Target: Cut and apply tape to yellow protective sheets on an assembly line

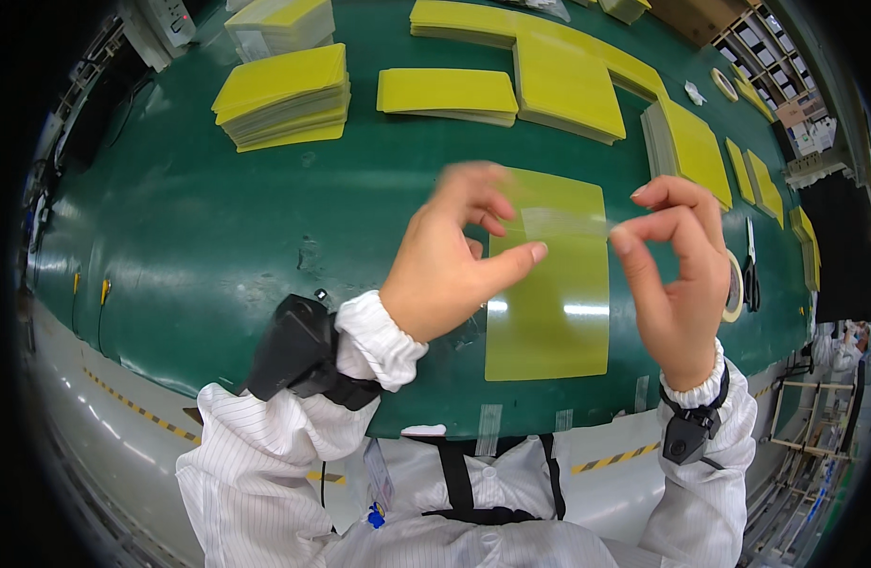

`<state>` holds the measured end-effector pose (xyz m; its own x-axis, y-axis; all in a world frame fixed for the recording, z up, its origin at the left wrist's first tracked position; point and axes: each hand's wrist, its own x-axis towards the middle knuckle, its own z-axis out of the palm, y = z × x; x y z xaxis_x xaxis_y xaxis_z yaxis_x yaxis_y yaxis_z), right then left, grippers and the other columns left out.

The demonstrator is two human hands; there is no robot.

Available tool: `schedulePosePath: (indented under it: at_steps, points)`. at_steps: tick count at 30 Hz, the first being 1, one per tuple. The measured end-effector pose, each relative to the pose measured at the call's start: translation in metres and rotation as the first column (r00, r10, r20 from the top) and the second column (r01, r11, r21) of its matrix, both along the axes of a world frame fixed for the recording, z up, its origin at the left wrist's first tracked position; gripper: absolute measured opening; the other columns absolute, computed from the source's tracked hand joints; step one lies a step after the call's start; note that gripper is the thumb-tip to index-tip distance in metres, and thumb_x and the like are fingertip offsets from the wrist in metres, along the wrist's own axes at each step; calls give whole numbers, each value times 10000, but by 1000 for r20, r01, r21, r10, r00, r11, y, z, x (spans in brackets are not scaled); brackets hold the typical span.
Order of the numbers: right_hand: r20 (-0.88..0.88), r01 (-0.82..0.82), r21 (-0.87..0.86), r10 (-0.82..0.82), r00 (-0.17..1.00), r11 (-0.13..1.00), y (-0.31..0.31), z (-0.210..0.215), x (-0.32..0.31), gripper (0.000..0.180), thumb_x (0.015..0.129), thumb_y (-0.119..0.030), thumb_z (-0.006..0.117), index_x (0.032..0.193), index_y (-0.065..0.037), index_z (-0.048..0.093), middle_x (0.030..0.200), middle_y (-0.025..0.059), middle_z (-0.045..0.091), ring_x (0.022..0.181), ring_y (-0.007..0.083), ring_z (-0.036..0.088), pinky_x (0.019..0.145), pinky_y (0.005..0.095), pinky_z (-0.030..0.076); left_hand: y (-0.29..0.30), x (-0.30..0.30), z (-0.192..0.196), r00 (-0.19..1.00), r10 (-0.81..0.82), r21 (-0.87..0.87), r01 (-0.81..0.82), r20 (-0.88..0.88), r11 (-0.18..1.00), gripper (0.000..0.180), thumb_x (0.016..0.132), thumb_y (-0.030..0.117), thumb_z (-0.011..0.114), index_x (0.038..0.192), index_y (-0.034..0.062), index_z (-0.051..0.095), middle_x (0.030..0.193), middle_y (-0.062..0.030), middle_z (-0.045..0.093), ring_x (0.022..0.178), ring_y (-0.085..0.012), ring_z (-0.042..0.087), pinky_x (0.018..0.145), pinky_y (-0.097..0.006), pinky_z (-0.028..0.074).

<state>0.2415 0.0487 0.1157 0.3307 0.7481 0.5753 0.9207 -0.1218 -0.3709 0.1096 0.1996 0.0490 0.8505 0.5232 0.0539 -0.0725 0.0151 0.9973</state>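
Observation:
A thin, yellow-green translucent sheet (547, 341) lies flat on the green table in front of me. Over its upper part stretches a faint clear strip of tape (559, 223). My right hand (677, 275) is at the sheet's right edge, thumb and index finger pinched at the strip's end, the other fingers bent. Above the sheet's left edge is my left hand (450, 251), its thumb apart from the curled fingers and nothing visible between them. Motion smears its upper fingertips.
Stacks of yellow sheets (284, 90) stand along the far side of the green table (189, 237). Right of my right hand lie a tape roll (734, 287) and black-handled scissors (752, 279). Short tape pieces (489, 426) hang at the near edge.

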Motion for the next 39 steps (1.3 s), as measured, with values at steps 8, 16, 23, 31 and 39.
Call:
schedulePosePath:
  at_steps: [8, 16, 23, 31, 39]
  points:
    - [-356, 78, -49, -91, 930, 996, -6, -10, 21, 144, 792, -94, 696, 785, 25, 616, 998, 111, 582, 926, 199, 550, 832, 281, 409, 23, 8, 4, 998, 52, -31, -53, -45, 998, 322, 820, 193, 686, 1053, -3, 583, 916, -33, 575, 862, -102, 513, 754, -230, 421]
    - [-654, 69, -112, -126, 746, 991, -13, -30, 35, 184, 788, -143, 705, 794, 36, 660, 1029, 91, 592, 910, 144, 546, 811, 258, 407, 18, 32, 8, 970, -81, 139, 115, -228, 984, 250, 824, 235, 701, 887, -5, 669, 808, -22, 624, 722, -84, 503, 671, -217, 408]
    - [-844, 73, -89, -114, 524, 993, -11, -38, 39, 181, 843, -131, 685, 905, 38, 666, 885, 48, 651, 754, 79, 570, 708, 209, 450, 12, 37, 1, 977, 11, 255, 44, -214, 966, 171, 839, 176, 679, 862, 16, 624, 776, 15, 599, 653, -44, 458, 601, -212, 383]
    - [-841, 83, 37, -14, 540, 996, 1, -37, 39, 193, 833, -58, 690, 978, 61, 645, 846, 58, 660, 760, 77, 594, 692, 179, 456, 10, 38, -2, 998, 57, 272, -48, -24, 961, 136, 866, 143, 645, 888, 25, 580, 809, 8, 583, 669, -69, 442, 613, -215, 380]
    - [-842, 73, -140, -158, 515, 987, 1, -35, 49, 174, 842, -86, 684, 938, 51, 631, 784, 46, 646, 711, 65, 572, 665, 178, 445, 10, 35, -2, 992, 91, 440, -42, -90, 897, 147, 868, 164, 638, 873, 30, 579, 848, -9, 540, 727, -107, 455, 655, -236, 374]
